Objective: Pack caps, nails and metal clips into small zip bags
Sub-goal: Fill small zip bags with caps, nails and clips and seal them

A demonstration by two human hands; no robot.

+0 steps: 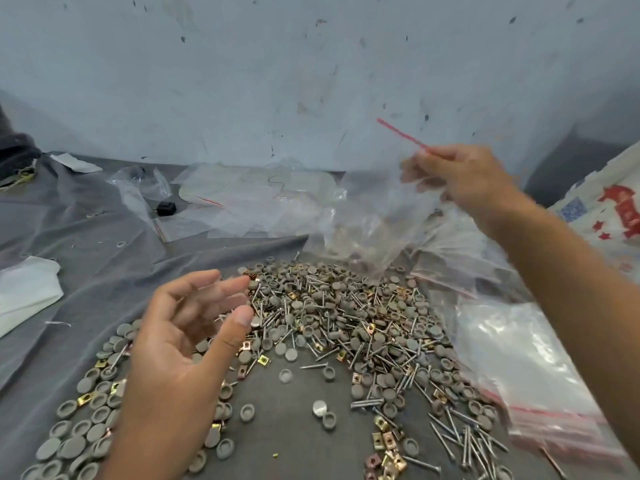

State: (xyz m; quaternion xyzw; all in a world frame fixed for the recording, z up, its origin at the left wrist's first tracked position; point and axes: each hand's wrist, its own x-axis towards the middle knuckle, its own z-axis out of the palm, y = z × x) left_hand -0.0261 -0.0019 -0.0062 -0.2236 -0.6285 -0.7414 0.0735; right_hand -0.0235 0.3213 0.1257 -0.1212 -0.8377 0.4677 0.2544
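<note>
Above the surface's far right corner, right hand [464, 181] pinches a zip bag [374, 216]; left hand [187, 327], fingers loose, should next gather caps [86, 431].

Left hand [180, 344], fingers spread, above the near-left edge of the heap of caps, nails and clips [332, 327] on the cloth [104, 271]. Right hand [464, 181], raised beyond and right of the heap, pinches a zip bag [374, 220] hanging below its fingers. Stacked zip bags [512, 358] lie under the right forearm; loose bags [249, 199] beyond the left fingertips.
</note>
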